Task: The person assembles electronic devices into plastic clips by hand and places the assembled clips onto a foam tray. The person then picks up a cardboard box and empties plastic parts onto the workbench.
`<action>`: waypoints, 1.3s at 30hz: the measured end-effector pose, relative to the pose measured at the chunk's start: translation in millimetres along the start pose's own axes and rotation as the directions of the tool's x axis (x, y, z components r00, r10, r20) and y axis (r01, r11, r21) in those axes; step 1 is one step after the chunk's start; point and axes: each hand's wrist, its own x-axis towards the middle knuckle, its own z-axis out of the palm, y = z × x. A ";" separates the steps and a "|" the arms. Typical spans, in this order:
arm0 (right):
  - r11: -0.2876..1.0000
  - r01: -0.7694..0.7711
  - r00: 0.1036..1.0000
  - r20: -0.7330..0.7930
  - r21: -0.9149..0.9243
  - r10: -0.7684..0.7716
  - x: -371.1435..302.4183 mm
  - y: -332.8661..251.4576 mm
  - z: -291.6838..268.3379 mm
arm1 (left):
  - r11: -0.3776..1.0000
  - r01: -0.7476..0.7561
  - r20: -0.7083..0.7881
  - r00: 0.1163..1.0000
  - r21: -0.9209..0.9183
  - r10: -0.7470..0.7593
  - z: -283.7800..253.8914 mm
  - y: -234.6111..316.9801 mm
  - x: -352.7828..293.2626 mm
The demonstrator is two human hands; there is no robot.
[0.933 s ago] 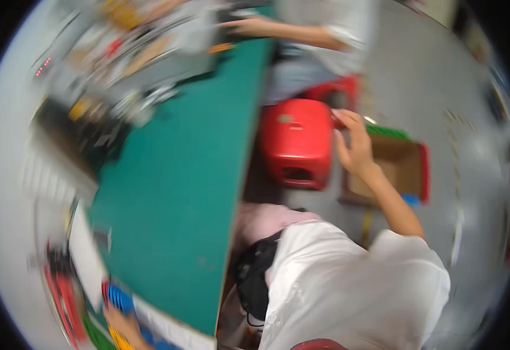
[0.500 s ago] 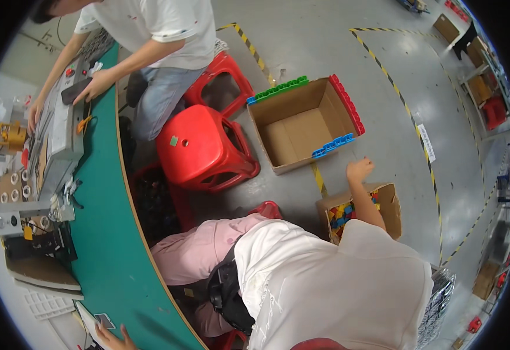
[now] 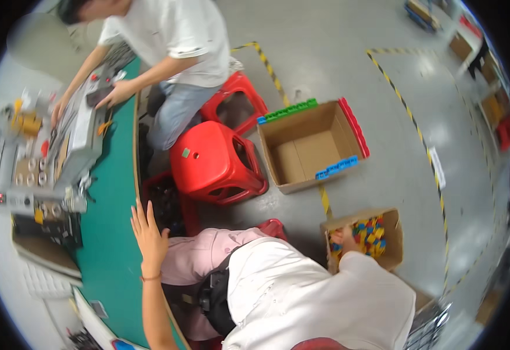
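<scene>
Grip hidden: right hand (image 3: 343, 238) buried among small blocks (image 3: 369, 232), closure unclear; light, hard, best pinched by sides; left hand (image 3: 147, 232) spread open

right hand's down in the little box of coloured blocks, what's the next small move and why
Probably close the fingers on a block or two and lift them out. The right hand is already inside the small cardboard box, on the coloured blocks, with no block visibly held. The left hand is open, resting at the green table's edge, seemingly bracing the lean.
</scene>
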 end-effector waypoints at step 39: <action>-0.152 0.967 0.025 0.675 -0.202 -0.737 -625.4 27.6 215.3 | 0.952 -0.182 -0.492 0.870 -0.247 0.039 32.2 -171.4 -109.7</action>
